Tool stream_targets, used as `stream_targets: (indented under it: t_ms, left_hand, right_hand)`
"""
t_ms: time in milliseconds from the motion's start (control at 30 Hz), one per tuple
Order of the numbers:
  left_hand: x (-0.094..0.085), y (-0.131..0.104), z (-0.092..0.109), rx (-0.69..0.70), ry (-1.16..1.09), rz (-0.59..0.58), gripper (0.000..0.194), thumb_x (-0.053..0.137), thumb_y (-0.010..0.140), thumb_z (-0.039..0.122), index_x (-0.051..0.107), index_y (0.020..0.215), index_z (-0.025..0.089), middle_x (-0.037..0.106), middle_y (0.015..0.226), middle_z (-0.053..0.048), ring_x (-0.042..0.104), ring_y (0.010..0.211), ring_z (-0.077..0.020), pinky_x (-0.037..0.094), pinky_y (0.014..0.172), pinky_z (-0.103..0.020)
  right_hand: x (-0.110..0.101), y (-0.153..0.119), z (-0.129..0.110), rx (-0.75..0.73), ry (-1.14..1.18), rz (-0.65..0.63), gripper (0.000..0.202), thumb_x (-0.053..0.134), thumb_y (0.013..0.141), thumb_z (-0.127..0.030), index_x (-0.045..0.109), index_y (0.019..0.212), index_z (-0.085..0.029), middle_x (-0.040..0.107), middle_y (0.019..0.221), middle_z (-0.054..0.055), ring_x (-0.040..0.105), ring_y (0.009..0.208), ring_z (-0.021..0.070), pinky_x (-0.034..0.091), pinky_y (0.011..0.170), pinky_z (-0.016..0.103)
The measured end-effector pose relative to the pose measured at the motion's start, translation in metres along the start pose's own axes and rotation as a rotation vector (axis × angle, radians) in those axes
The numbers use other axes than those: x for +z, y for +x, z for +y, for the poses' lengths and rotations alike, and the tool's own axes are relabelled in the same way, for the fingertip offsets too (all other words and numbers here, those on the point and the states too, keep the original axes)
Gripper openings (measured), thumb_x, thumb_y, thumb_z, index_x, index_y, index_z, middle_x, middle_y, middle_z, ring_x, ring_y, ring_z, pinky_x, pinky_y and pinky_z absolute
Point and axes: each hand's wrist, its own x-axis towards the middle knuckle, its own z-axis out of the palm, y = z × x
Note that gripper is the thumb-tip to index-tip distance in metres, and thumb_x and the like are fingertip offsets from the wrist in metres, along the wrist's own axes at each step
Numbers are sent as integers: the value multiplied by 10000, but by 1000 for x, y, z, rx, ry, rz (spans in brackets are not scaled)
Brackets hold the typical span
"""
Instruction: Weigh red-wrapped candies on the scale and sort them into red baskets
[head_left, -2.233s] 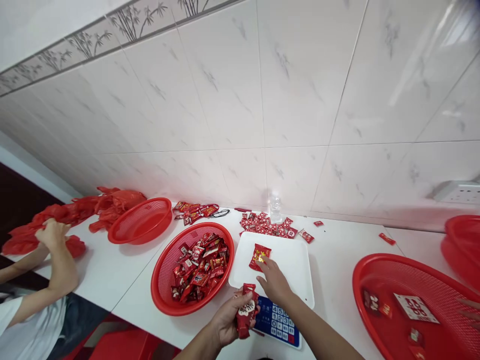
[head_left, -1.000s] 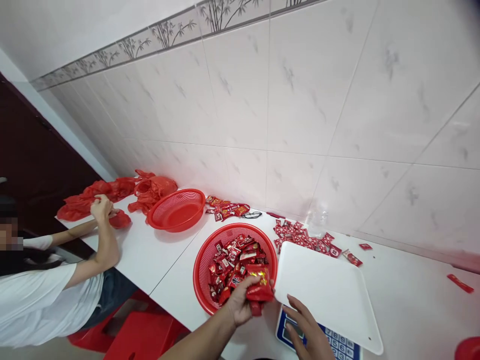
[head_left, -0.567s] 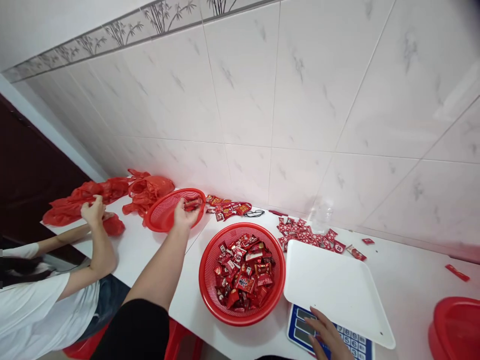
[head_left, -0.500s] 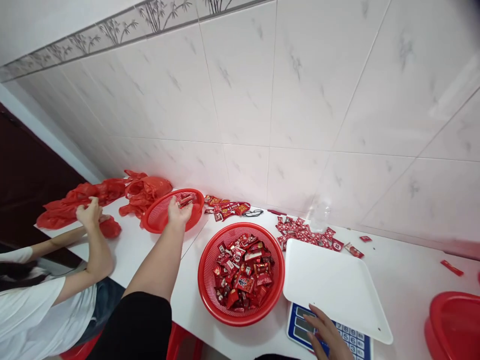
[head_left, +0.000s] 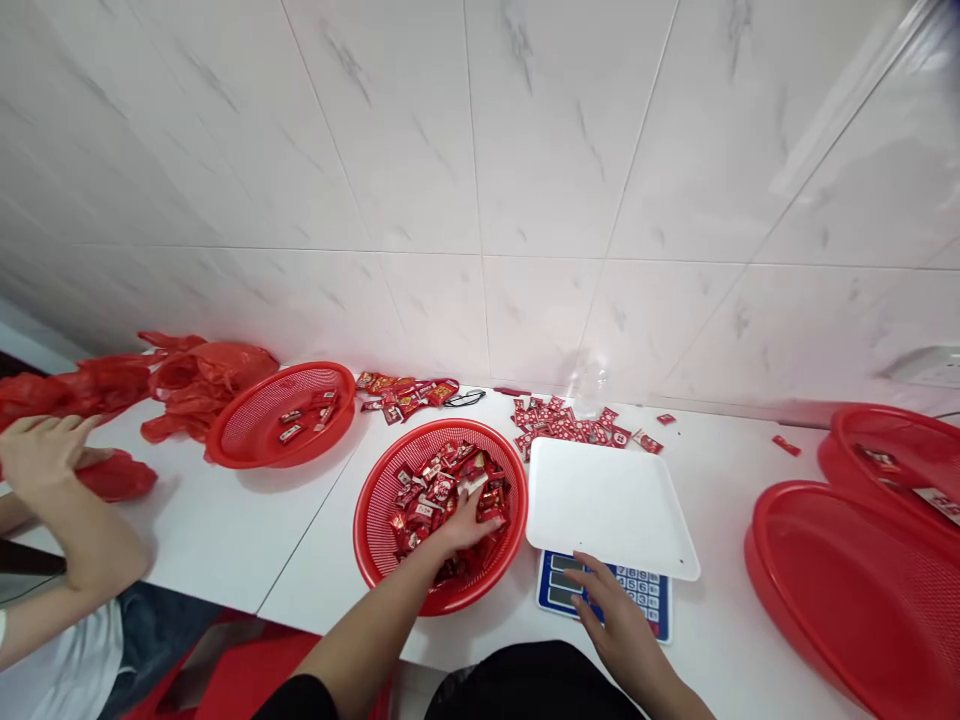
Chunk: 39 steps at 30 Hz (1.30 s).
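My left hand (head_left: 466,525) reaches into a red mesh basket (head_left: 365,510) and rests on the heap of red-wrapped sweets (head_left: 427,495), fingers spread. Over the blue keypad of a weighing scale (head_left: 559,585), my right hand (head_left: 611,605) hovers with its fingers apart and nothing in them. The scale's white tray (head_left: 611,500) holds no sweets and lies just beyond that hand. Farther left stands a second red basket (head_left: 240,425) with several small red packets (head_left: 300,420) in it.
Loose sweets (head_left: 566,420) lie along the wall beside glasses (head_left: 465,398) and a clear plastic container (head_left: 589,385). Red basins (head_left: 795,560) stand at the right. Red plastic bags (head_left: 217,375) are piled at the left, near a co-worker's hands (head_left: 49,455).
My left hand has moved from the far left basket to the middle one, and packets now lie in the left basket. My view has turned right; my right hand stays over the scale.
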Motion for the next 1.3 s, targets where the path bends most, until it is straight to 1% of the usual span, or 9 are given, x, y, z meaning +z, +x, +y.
stream_targets:
  t_ms: [67, 167, 267, 433, 667, 833, 1033, 1167, 1300]
  left_hand:
    - [19, -3, -3, -41, 155, -41, 956, 650, 638, 526, 184, 1428, 258, -66, 1520, -104, 80, 1376, -332, 233, 1054, -427]
    - [27, 0, -9, -60, 307, -15, 914, 621, 669, 490, 144, 1426, 305, -123, 1515, -89, 83, 1372, -351, 257, 1021, -454]
    - [25, 5, -14, -121, 328, 64, 972, 647, 634, 489, 131, 1429, 270, -29, 1511, -134, 162, 1351, -366, 292, 990, -437]
    - [27, 12, -13, -134, 222, 204, 893, 696, 606, 374, 277, 1382, 229, 320, 1396, -187, 291, 1278, -386, 287, 966, -464]
    - [17, 7, -23, 53, -120, 271, 411, 632, 679, 181, 597, 1088, 205, 570, 1157, -107, 493, 1120, -262, 313, 977, -352]
    - [10, 0, -21, 101, -419, 305, 609, 678, 631, 172, 517, 1214, 241, 455, 1346, -66, 399, 1239, -230, 297, 1008, -308]
    - [-1, 19, -10, -172, -983, 294, 398, 693, 608, 143, 636, 999, 188, 648, 1041, -59, 575, 969, -192, 370, 907, -309]
    - [-9, 37, -7, -215, -1126, 383, 305, 655, 650, 115, 621, 946, 180, 648, 835, -1, 589, 803, -107, 400, 838, -238]
    - [-12, 41, -4, -260, -1208, 347, 188, 635, 702, 130, 617, 883, 176, 641, 773, -6, 594, 706, -94, 439, 735, -212]
  right_hand:
    - [-2, 1, 0, 0, 16, -24, 306, 404, 877, -345, 595, 1112, -296, 492, 1324, 56, 558, 1117, 210, 538, 829, 324]
    - [-5, 0, 5, -8, 23, -44, 306, 409, 874, -343, 600, 1107, -291, 510, 1307, 60, 584, 1077, 208, 551, 791, 313]
    - [-8, -2, 10, -5, -1, -34, 297, 423, 868, -335, 609, 1096, -294, 531, 1287, 57, 597, 1056, 205, 529, 846, 334]
    - [-14, -5, 11, -12, 4, -47, 298, 424, 866, -316, 617, 1090, -280, 550, 1265, 62, 600, 1044, 202, 526, 845, 332]
    - [-18, -3, 15, -18, 13, -83, 324, 402, 869, -338, 614, 1101, -257, 560, 1248, 80, 598, 1041, 221, 506, 873, 382]
    - [-19, 2, 18, -18, -10, -105, 328, 401, 867, -343, 621, 1089, -243, 572, 1237, 86, 579, 1073, 229, 478, 912, 397]
    - [-17, 2, 22, -42, -5, -115, 336, 395, 868, -345, 613, 1099, -237, 598, 1189, 88, 576, 1073, 220, 481, 902, 384]
    - [-18, 3, 19, -39, 4, -116, 323, 396, 868, -338, 611, 1087, -235, 605, 1173, 86, 584, 1053, 220, 488, 887, 378]
    - [-22, 4, 10, -48, 13, -101, 308, 402, 865, -322, 613, 1074, -242, 624, 1137, 77, 603, 1011, 217, 493, 872, 376]
